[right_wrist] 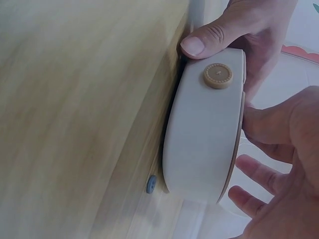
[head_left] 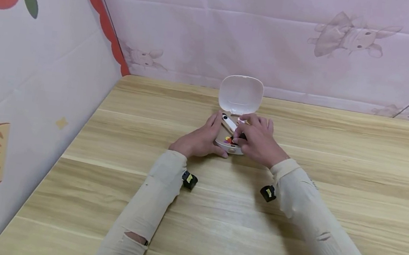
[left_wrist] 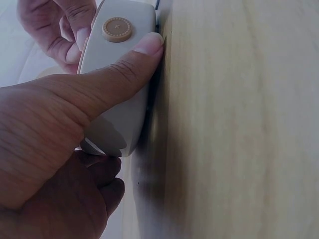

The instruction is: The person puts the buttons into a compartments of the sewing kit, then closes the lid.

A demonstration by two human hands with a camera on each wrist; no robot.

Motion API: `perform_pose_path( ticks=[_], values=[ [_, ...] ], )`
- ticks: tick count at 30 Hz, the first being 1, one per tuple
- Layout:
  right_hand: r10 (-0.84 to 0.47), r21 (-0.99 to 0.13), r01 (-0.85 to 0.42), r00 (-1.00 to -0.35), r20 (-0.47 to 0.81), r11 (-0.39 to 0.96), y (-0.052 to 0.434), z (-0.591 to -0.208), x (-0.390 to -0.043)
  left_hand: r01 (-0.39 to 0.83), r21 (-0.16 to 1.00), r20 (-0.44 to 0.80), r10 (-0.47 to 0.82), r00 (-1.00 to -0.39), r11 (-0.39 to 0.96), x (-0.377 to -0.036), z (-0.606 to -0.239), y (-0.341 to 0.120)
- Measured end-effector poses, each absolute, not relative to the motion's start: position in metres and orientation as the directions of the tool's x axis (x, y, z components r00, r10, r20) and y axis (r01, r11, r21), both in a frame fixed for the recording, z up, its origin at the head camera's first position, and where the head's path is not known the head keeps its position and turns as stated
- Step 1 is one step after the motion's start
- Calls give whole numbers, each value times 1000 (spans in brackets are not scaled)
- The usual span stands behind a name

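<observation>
Fingers of our left hand (head_left: pixel 199 139) curl round the open case (head_left: pixel 238 106) near the desk's (head_left: pixel 334 194) far edge; our right hand (head_left: pixel 258 138) pinches inside it.

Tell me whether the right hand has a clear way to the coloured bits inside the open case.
Probably yes: the lid stands up, and the right hand is over the coloured bits.

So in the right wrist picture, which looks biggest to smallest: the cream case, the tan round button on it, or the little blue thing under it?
1. Cream case, by far the largest.
2. Tan round button.
3. Little blue thing, slightly smaller than the button; it is blurred and partly tucked under the case, so that gap is unsure.
</observation>
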State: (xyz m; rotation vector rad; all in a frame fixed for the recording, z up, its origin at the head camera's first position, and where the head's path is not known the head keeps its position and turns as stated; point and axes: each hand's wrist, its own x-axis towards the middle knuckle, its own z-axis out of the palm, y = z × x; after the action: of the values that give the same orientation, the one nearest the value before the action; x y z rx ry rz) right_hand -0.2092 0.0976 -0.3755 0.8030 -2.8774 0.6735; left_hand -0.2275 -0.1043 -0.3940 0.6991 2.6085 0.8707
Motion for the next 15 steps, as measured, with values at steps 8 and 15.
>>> perform_pose_path(
  ticks=[8,15],
  values=[
    [-477,-407,-522,-852,215,750,98,-375,-211,351,632,-124,536,-835,691,-227,-393,-105],
    [-434,-438,-500,-866,250,747,111,-371,-216,326,638,-147,525,-838,698,-229,-394,-105]
  ],
)
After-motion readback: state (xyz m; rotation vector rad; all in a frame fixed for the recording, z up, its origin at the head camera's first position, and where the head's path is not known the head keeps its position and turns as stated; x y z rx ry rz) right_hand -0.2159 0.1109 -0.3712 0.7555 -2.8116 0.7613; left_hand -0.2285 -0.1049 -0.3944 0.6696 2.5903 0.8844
